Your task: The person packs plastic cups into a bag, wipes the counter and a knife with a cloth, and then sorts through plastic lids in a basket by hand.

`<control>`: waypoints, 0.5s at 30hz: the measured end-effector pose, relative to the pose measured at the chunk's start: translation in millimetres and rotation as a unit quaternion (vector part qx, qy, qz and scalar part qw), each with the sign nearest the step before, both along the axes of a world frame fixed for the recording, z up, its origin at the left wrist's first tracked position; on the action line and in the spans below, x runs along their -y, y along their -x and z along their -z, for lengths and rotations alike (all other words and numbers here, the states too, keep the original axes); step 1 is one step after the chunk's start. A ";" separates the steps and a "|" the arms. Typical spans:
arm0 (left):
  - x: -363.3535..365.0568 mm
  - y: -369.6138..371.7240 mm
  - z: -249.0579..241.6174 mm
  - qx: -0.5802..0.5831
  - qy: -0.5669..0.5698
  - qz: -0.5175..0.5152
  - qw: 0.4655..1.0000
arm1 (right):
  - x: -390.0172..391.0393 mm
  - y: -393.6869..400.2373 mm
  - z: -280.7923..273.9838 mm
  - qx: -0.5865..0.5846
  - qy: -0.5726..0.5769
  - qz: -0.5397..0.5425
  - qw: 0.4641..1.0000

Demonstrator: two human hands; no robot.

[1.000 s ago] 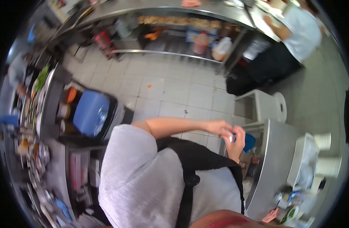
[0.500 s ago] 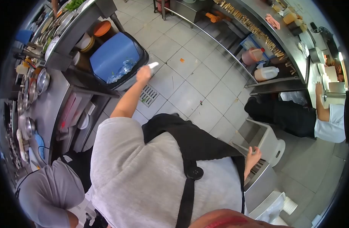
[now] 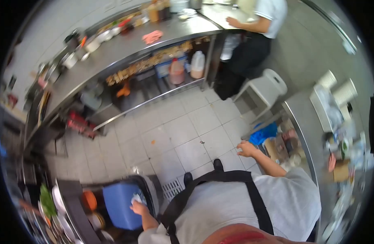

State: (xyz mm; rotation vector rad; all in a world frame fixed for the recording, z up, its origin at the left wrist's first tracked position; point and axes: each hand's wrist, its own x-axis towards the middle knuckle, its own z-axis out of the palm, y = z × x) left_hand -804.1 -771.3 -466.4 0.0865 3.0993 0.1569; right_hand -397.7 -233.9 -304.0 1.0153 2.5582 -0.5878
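Note:
My left hand [image 3: 139, 209] is over the edge of the blue bin lid [image 3: 118, 205], fingers closed, with a small white object [image 3: 135, 198] at the fingertips. Motion blur and crumpled clear plastic on the lid make its kind hard to make out, so I cannot tell what it is. My right hand [image 3: 246, 149] hangs in the air on the other side, fingers apart and holding nothing. Just beyond it, a blue plastic bag [image 3: 265, 133] sticks out from the shelf under the right-hand counter.
A steel counter [image 3: 113, 57] runs along the far side, with a pink cloth [image 3: 152, 37] on it and jugs below. Another person [image 3: 252, 53] stands at its right end near a light plastic stool [image 3: 268, 87]. A floor drain [image 3: 172, 189] lies beside my shoes.
The view has swung towards the right-hand counter. My left hand, earlier stretched past the bin with the white object, is now over its lid. My right hand has come forward beside the blue bag.

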 end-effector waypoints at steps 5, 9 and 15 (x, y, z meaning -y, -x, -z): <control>-26.6 -0.9 -20.0 0.100 0.106 0.052 0.988 | 45.1 -6.6 7.9 0.060 0.060 0.016 0.996; -11.6 11.3 41.8 0.127 0.082 0.136 0.979 | 60.2 -13.5 1.2 0.103 0.067 0.047 0.991; 9.0 55.1 109.2 0.212 0.133 0.409 0.878 | 78.5 -19.1 -5.1 0.097 0.094 0.103 0.985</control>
